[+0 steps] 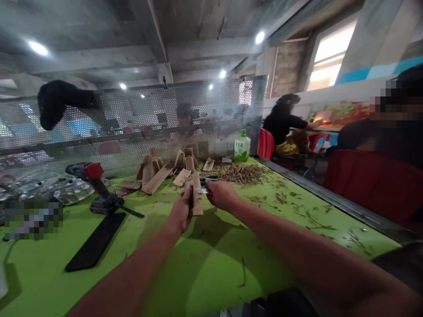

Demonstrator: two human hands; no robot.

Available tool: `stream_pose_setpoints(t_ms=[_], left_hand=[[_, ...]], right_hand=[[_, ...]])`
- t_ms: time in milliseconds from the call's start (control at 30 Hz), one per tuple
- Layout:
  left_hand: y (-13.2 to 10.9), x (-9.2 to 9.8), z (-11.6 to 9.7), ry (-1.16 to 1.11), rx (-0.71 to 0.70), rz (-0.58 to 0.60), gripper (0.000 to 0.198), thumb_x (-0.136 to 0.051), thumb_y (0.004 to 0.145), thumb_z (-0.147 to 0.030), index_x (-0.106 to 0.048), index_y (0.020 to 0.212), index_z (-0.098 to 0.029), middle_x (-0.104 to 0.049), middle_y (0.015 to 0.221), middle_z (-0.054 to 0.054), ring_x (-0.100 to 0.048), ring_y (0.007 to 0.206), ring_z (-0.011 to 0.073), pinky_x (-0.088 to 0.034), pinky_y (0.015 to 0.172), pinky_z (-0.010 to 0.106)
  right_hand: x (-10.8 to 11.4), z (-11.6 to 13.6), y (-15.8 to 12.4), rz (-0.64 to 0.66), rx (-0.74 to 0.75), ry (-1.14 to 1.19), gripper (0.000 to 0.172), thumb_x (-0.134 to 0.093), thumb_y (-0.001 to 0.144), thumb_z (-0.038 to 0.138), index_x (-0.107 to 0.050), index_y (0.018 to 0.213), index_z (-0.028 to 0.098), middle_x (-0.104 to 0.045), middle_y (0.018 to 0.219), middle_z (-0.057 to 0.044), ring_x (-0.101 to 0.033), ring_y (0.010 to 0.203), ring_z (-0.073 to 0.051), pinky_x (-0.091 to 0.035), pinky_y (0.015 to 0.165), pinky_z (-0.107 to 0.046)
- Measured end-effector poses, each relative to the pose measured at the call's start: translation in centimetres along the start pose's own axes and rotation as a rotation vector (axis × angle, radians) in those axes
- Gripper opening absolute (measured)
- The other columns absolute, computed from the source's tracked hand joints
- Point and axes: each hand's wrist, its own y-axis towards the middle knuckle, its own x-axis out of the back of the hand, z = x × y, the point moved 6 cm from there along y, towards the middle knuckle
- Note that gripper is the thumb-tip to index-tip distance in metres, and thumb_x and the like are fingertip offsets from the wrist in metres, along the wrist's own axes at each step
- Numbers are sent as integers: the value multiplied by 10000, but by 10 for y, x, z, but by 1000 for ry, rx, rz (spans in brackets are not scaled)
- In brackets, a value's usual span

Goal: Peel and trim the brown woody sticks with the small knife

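Across a lime-green worktable (271,251) strewn with brown shavings (241,174), the left hand (180,211) clamps a flat tan wooden strip (197,198) upright, while the right hand (223,196) pinches a small red-handled knife (204,191) against it.

Small blade (202,190) partly hidden by the right hand (223,195), left hand's fingers (183,207) behind a brown strip (197,198), pixelated patch (33,219) on the surface (39,268), person's head (395,103) pixelated, cut off by the right edge

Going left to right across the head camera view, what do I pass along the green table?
Cordless drill, left hand holding a wooden strip, knife in the right hand, green-capped plastic bottle, red chair.
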Motion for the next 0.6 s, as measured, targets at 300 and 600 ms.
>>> stream_pose_setpoints(t_ms=[300, 600], left_hand=[[-15, -15, 9, 178, 48, 51, 362, -620, 899, -426, -621, 1146, -162, -730, 809, 61, -698, 648, 176, -569, 574, 263], [-49, -38, 18, 326, 99, 259, 337, -709, 825, -434, -678, 1025, -164, -718, 769, 72, -657, 604, 174, -526, 534, 251]], right_hand=[[10, -30, 7, -142, 31, 16, 228, -482, 848, 188, -709, 842, 176, -728, 815, -84, -625, 719, -169, -327, 624, -249], [7, -95, 27, -105, -335, 79, 289, -472, 882, 223, -740, 962, 149, -736, 905, -134, -663, 768, -212, -386, 628, -260]])
